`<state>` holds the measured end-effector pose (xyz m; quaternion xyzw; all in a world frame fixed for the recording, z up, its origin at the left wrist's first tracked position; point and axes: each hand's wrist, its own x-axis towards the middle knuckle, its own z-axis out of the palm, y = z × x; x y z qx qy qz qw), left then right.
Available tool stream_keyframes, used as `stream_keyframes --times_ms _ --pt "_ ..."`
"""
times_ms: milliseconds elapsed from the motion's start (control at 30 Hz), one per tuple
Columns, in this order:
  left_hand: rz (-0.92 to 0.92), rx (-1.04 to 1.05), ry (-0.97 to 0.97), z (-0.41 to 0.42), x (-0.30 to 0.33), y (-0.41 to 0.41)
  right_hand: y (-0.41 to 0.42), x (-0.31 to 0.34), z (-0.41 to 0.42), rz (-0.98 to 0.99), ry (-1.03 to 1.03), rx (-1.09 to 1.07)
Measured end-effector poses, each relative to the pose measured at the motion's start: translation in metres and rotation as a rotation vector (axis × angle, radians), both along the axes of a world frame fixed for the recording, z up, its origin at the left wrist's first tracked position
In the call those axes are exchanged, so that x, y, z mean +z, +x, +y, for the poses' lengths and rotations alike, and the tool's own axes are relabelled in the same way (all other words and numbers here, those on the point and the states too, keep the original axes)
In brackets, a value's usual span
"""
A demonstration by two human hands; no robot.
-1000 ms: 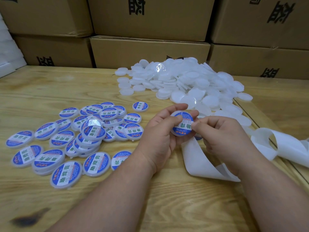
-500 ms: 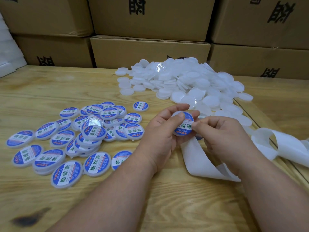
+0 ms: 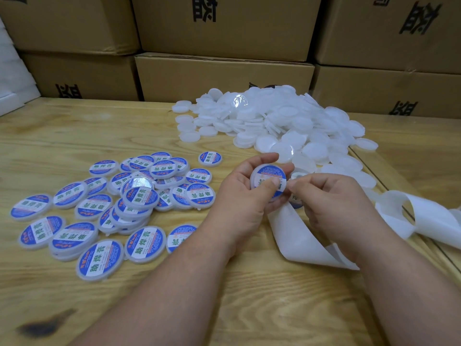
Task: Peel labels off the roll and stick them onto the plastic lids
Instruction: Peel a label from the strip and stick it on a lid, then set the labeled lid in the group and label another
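We are working at a pale wooden worktop [image 3: 62, 136] backed by stacked cardboard cartons [image 3: 224, 73] printed with black characters. A heap of unlabelled white lids [image 3: 282, 126] is lying at the far centre-right, while the labelled lids [image 3: 129, 196], blue and white, are spreading across the near left, some overlapping. A strip of white backing paper [image 3: 299, 236] is curling from beneath our hands toward the right edge. Our left hand [image 3: 239, 203] is grasping one labelled lid [image 3: 268, 182] upright-tilted between thumb and fingers, the thumb pressing on its face. Our right hand [image 3: 331, 198] is sitting just beside it, fingertips [image 3: 293, 187] pinched together at the lid's right edge; whether they are gripping a label we cannot tell.
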<state>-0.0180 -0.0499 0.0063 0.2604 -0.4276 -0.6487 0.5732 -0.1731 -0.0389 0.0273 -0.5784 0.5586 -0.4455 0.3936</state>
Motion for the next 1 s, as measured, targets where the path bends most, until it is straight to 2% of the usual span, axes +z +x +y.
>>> stream_keyframes --times_ms 133,367,733,867,1000 --pt "-0.029 0.061 -0.011 -0.002 -0.001 0.001 0.001 0.001 0.001 -0.029 -0.008 -0.002" --pt "-0.011 0.222 0.018 -0.008 -0.001 0.009 -0.004 0.006 0.0 -0.058 -0.046 -0.181" --pt "-0.064 0.352 0.064 -0.012 0.001 0.011 0.001 0.009 0.002 -0.061 -0.048 -0.192" --pt "0.046 0.472 0.088 -0.016 0.0 0.015 0.001 0.01 0.004 -0.054 -0.061 -0.194" --pt "0.237 0.631 0.19 -0.018 0.001 0.025 0.001 0.01 0.004 -0.027 -0.093 -0.205"
